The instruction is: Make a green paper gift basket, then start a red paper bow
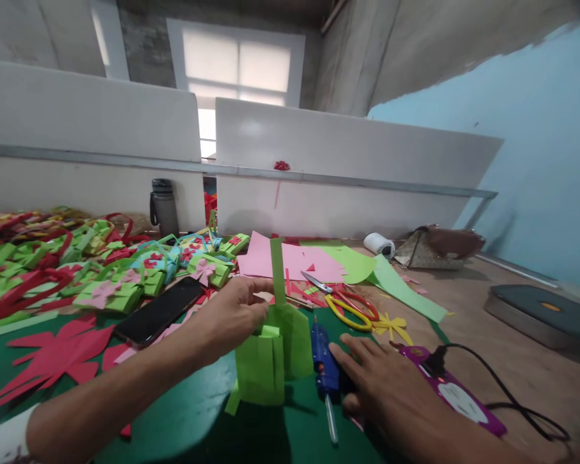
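Observation:
A small green paper bag (260, 367) stands on the green work surface in front of me, its flap open to the right and a tall paper strip (279, 270) rising from it. My left hand (246, 306) is closed, its fingertips pinching the bag at the strip's base. Just right of the bag is a blue hot glue gun (323, 357), nozzle pointing away, a clear glue stick (330, 419) sticking out toward me. Over its handle side lies my right hand (381, 380), fingers curled against the gun; the handle itself is hidden.
Scissors (348, 309) and a yellow paper flower (392, 327) lie beyond the glue gun. A purple power strip (454, 390) with a black cord is at right. Left are a phone (159, 312), a red paper flower (55, 354) and finished paper bags (111, 293). A bottle (164, 209) stands behind.

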{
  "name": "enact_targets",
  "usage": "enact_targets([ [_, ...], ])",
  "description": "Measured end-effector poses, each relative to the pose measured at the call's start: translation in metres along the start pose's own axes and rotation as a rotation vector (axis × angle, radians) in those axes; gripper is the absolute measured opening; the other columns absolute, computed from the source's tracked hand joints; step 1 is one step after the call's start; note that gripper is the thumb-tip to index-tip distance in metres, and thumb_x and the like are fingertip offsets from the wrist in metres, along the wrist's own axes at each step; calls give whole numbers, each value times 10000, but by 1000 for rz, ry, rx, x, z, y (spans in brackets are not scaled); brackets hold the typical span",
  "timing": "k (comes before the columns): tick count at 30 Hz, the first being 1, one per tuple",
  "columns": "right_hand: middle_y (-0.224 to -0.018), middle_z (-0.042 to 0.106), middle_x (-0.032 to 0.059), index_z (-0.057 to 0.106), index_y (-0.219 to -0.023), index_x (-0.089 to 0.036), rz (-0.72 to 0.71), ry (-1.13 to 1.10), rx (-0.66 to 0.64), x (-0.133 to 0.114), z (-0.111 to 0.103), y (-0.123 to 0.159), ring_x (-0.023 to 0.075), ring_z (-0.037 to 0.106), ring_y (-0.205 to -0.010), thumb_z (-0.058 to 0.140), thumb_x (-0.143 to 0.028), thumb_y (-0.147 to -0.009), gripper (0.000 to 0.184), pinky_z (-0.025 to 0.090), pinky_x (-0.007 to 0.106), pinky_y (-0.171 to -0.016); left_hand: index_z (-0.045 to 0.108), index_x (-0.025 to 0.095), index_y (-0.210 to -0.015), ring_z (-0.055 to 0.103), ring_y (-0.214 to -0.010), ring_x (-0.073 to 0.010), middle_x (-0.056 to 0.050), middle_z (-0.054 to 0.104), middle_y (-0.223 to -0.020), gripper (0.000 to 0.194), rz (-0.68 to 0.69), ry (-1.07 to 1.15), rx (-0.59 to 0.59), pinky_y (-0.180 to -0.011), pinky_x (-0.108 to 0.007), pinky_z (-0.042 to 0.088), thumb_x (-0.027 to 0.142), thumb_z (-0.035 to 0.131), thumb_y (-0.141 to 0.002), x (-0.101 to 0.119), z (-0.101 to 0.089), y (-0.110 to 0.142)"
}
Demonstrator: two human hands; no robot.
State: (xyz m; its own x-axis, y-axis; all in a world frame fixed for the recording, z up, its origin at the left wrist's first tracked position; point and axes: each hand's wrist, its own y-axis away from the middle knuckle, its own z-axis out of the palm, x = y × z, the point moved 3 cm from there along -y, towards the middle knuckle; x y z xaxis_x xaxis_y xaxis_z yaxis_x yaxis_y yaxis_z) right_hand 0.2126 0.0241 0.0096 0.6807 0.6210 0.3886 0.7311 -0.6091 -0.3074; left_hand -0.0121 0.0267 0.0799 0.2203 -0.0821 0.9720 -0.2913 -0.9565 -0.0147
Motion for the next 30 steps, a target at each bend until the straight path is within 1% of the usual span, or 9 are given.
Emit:
enact_targets([
  [2,-992,679,125,636,-1012,-161,60,-208,19,4,-26,-12,251,654,-823,586,-205,-755,265,550,382,-658,616,151,-1096,585,-717,-179,-42,674,-742,360,-2,8,-27,-588,-235,403,269,557,-761,-1,2,1],
  [4,-1027,676,94,621,-1064,-181,141,-443,152,8,-56,-29,211,638,-908,509,-214,-839,253,529,353,-763,625,164,-1082,578,-711,-170,-41,671,-756,341,1,18,-62,-578,-226,392,256,557,-761,-1,5,2],
  [6,-1013,686,65,643,-1037,-198,249,-660,254,11,-77,-48,198,632,-934,525,-278,-852,233,517,337,-797,628,179,-1078,559,-663,-144,-30,664,-762,330,-7,28,-111,-556,-211,371,236,549,-762,-3,9,2],
  [9,-1008,694,47,675,-982,-193,292,-989,286,8,-87,-74,182,643,-911,580,-316,-825,221,525,301,-773,626,183,-1079,464,-524,-87,-1,635,-709,343,-43,34,-176,-499,-188,313,180,514,-755,-7,16,3],
  [12,-969,709,21,679,-1014,-207,243,-1199,297,1,-83,-90,159,655,-875,574,-207,-820,221,529,270,-747,615,174,-1092,352,-449,-63,17,601,-651,381,-86,23,-191,-450,-184,247,137,489,-734,-11,20,4],
  [16,-877,725,6,709,-943,-204,276,-1206,376,-1,-77,-94,147,663,-806,574,-155,-799,204,525,244,-701,609,167,-1086,295,-434,-57,19,565,-616,372,-88,34,-209,-436,-191,216,145,497,-731,-12,22,5],
  [20,-822,722,-3,714,-877,-189,296,-1175,387,-3,-74,-90,145,659,-771,606,-139,-757,168,518,240,-686,600,163,-1083,318,-440,-62,34,510,-570,361,-73,59,-238,-437,-188,216,151,495,-738,-14,24,5],
  [25,-788,698,-6,687,-796,-172,296,-1136,447,-6,-69,-89,123,628,-726,573,-98,-747,144,495,229,-664,570,165,-1122,370,-470,-74,23,548,-615,390,-79,81,-275,-456,-192,258,152,484,-742,-16,28,5],
  [30,-680,609,-14,635,-720,-172,208,-980,584,-4,-61,-87,110,555,-637,552,-92,-756,121,454,247,-617,583,156,-1060,284,-447,-65,62,443,-558,376,-58,-11,-241,-420,-186,220,85,423,-728,-11,28,5],
])
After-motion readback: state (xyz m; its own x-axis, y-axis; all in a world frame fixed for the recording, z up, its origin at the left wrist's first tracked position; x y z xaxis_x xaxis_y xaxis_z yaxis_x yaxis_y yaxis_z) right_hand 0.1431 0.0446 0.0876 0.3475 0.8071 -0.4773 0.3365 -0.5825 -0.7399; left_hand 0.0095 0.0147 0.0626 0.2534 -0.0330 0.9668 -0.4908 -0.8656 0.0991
